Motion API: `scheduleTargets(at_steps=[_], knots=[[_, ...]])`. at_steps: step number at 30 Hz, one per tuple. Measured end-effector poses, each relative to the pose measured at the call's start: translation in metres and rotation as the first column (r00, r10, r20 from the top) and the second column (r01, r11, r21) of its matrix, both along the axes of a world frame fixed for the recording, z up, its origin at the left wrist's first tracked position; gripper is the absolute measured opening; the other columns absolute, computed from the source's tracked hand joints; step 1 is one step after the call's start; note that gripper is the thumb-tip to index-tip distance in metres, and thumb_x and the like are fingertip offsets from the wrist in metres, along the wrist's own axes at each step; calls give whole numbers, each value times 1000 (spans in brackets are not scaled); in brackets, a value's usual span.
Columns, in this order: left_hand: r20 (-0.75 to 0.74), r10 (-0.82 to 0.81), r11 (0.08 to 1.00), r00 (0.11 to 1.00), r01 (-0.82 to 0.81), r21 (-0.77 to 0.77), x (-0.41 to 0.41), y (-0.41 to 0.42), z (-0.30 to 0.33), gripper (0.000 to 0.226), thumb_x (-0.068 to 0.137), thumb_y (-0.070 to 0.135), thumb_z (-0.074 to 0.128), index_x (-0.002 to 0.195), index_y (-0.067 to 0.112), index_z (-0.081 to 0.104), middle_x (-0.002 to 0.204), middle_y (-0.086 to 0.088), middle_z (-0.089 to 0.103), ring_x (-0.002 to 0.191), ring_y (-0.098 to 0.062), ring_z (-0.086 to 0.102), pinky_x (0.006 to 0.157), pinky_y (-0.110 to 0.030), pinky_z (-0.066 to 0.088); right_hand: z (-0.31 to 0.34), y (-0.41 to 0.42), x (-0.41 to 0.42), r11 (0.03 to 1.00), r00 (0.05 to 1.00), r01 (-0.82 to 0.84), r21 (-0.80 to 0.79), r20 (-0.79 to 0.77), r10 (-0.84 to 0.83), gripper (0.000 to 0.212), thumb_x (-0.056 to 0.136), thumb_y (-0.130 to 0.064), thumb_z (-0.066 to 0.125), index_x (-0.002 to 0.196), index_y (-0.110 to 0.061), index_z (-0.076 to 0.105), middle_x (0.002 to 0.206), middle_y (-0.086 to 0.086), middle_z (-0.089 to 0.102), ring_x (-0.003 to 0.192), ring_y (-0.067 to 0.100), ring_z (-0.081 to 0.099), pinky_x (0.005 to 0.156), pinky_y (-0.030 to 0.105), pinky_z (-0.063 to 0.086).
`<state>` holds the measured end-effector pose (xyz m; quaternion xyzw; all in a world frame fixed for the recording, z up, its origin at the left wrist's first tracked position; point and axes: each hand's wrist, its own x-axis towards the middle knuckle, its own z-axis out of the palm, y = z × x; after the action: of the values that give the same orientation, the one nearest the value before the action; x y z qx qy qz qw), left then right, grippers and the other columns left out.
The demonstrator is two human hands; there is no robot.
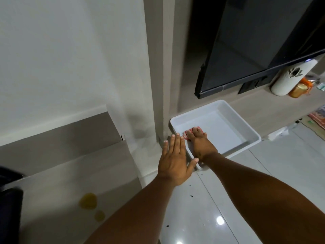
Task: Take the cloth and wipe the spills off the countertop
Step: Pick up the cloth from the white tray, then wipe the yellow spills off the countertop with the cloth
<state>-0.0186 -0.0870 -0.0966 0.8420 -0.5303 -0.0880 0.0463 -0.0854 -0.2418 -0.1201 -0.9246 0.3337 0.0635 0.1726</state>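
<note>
A small red-and-white cloth (186, 135) lies in the near-left corner of a white rectangular tray (246, 128) that sits on a low shelf edge. My right hand (200, 143) rests flat on the cloth and covers most of it; I cannot tell if the fingers grip it. My left hand (173, 160) hovers open, fingers together, just left of the tray's near corner. Two yellow spills (88, 200) mark the pale countertop (52, 191) at lower left, well apart from both hands.
A dark screen (246, 50) hangs above the tray. A white vase (290, 78), an orange jar (299, 89) and packets stand at the right. Glossy floor tiles (228, 199) carry dark specks. A dark object (8, 199) sits at the left edge.
</note>
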Motion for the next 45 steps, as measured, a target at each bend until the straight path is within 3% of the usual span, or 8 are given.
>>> scheduleTargets(at_steps=[5,10,12,16,25,31,38,45], knots=[[-1,-14,999,1000,13,-47,7,20,20,100,89,79,-6,163,11,-8,174,-11,-8,159,-28,-14,127,-45,-12,16,8,-9,999,994,42,-19,102,-40,88,86,-21,73,153,-32,16,167,0,4,154,24,-6,121,41,5],[6,3,998,1000,-2,-60,15,72,46,92,98,70,13,163,7,-3,173,-14,-6,160,-28,-10,129,-46,-5,54,52,-14,986,941,165,-21,301,-151,76,99,-8,54,156,-34,11,169,-4,-4,153,17,-13,120,39,2],[8,0,997,1000,0,-75,12,102,56,89,101,67,21,163,6,0,174,-15,-2,160,-28,-6,130,-47,-3,68,90,-18,989,940,103,-109,337,-61,89,91,5,62,157,-29,14,169,1,0,152,18,-13,120,37,1],[79,14,999,997,-10,-47,2,160,72,85,104,61,28,163,5,2,173,-16,1,160,-29,-4,129,-48,-3,89,185,-25,988,909,-57,-145,401,111,79,94,-6,62,157,-25,20,168,4,5,153,19,-10,120,31,-8],[91,142,989,986,-139,-46,-28,343,75,82,102,53,32,163,4,6,173,-17,3,160,-30,-1,130,-49,0,83,366,-45,993,920,-109,43,383,85,82,92,-3,62,157,-26,19,168,2,6,154,17,-8,125,43,12],[4,231,963,973,-229,143,-45,493,14,92,98,65,14,161,1,-3,172,-21,-4,160,-33,-8,129,-49,-1,48,443,-91,972,937,110,206,304,-171,91,86,5,64,157,-25,15,169,3,3,154,24,-5,123,48,21],[-8,207,965,978,-203,163,-37,528,-18,99,95,73,7,161,0,-5,172,-21,-7,159,-32,-10,130,-44,-4,24,458,-101,981,950,172,86,248,-188,51,105,-25,38,154,-16,31,165,13,22,154,31,9,125,47,9],[-41,209,976,977,-206,71,-34,527,-31,99,99,74,16,161,-2,7,172,-22,5,160,-32,-1,130,-49,11,18,394,-15,987,964,158,1,217,-154,50,100,-25,36,149,-14,38,160,16,32,150,39,19,124,49,9]])
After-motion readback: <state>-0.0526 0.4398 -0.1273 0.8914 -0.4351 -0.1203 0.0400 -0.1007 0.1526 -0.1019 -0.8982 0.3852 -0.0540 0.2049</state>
